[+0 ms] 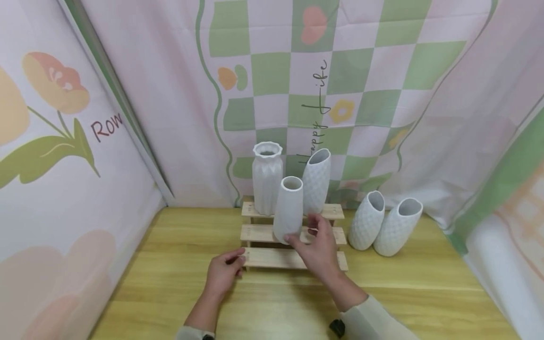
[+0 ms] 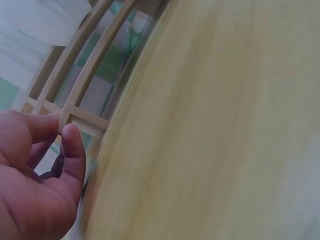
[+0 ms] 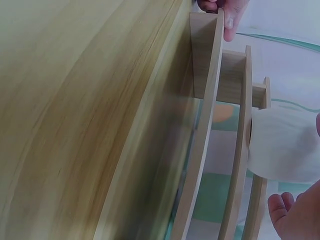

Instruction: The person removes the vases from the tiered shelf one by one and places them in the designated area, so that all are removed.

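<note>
A three-step wooden stand (image 1: 265, 257) is on the table. My left hand (image 1: 223, 271) pinches the left end of its lowest step between thumb and fingers, as the left wrist view also shows. On the middle step stands a smooth white vase (image 1: 290, 208). My right hand (image 1: 318, 248) is around the lower right of this vase; its thumb is at the front of the base, while the fingers are apart from the vase on the right. The top step carries a ruffled-rim white vase (image 1: 267, 182) at left and a slant-mouthed textured vase (image 1: 318, 184) at right.
Two more slant-mouthed textured vases, a left one (image 1: 365, 224) and a right one (image 1: 395, 231), stand side by side on the wooden table (image 1: 170, 283), right of the stand. A checked curtain (image 1: 272, 71) hangs behind. A flower-printed panel (image 1: 63, 198) borders the left side.
</note>
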### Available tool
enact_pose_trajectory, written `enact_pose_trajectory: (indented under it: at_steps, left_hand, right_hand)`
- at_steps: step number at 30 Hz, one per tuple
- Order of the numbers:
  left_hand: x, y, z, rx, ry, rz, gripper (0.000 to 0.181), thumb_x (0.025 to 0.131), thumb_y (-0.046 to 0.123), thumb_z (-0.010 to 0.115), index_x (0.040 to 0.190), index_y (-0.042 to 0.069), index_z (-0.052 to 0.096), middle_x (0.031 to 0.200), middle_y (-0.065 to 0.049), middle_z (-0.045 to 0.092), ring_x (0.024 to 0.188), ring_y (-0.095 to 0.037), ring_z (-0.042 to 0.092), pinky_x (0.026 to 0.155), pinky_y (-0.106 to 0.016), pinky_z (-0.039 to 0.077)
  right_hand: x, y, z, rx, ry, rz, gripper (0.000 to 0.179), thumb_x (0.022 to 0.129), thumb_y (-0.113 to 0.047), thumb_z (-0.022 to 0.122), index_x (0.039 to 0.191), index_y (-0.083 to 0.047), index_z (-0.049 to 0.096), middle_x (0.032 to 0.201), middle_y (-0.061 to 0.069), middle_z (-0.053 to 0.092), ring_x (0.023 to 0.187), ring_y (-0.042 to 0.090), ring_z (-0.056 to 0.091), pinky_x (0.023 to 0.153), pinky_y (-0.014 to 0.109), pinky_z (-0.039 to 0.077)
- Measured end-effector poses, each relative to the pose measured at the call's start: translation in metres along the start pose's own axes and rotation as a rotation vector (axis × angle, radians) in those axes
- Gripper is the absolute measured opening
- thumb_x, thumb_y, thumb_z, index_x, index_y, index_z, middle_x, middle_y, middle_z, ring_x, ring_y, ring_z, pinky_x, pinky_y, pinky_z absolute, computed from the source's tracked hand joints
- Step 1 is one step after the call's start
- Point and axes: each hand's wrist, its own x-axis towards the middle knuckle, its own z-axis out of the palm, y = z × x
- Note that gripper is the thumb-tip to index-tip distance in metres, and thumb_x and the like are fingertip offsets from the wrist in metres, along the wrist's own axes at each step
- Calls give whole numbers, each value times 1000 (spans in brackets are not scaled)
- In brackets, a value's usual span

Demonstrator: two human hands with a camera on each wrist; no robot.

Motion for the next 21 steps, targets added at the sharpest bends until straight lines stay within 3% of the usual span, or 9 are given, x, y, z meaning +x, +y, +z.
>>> enact_pose_trajectory:
  at_steps: [21]
  left_hand:
    - [-1,0,1,-7,6,-6,30,96,14,74,125,6,74,100,-11,71,72,-20,68,61,-28,61]
  right_hand:
    - [5,-1,13,-20,-28,-29,90,74,-28,96,145,-6,46,134,12,50,117,29,56,105,46,53]
